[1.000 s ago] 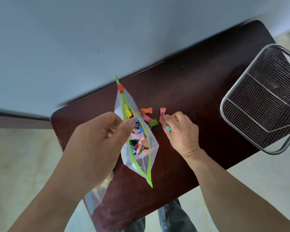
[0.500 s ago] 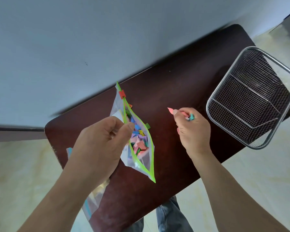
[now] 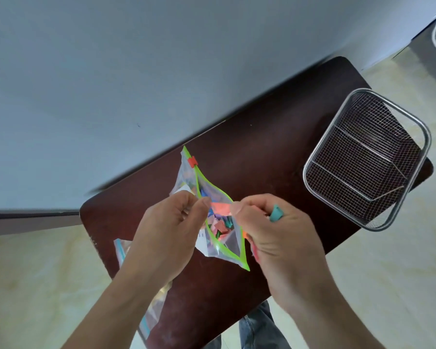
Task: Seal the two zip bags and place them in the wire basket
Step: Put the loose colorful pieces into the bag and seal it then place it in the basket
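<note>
Table: dark wood, everything on it; the loose paper bits that lay beside the bag a second ago are gone from its surface.
Wire basket: sits at the table's right end, well apart from the hands, nothing in it yet, so neither bag is home.
Green-edged zip bag: held up over the table's middle, mouth gaping wide, coloured paper scraps heaped inside, red slider parked at the far end. Unsealed.
Second zip bag: blue-edged, lying at the table's near left corner under the left forearm; its seal can't be made out.
Left hand: thumb and fingers pinching the bag's near lip.
Right hand: moved in from the table to the bag's mouth, fist closed on gathered scraps, an orange strip poking out over the opening, a teal scrap sticking up.
Meaning: filling comes first, I'd say; sealing follows.
</note>
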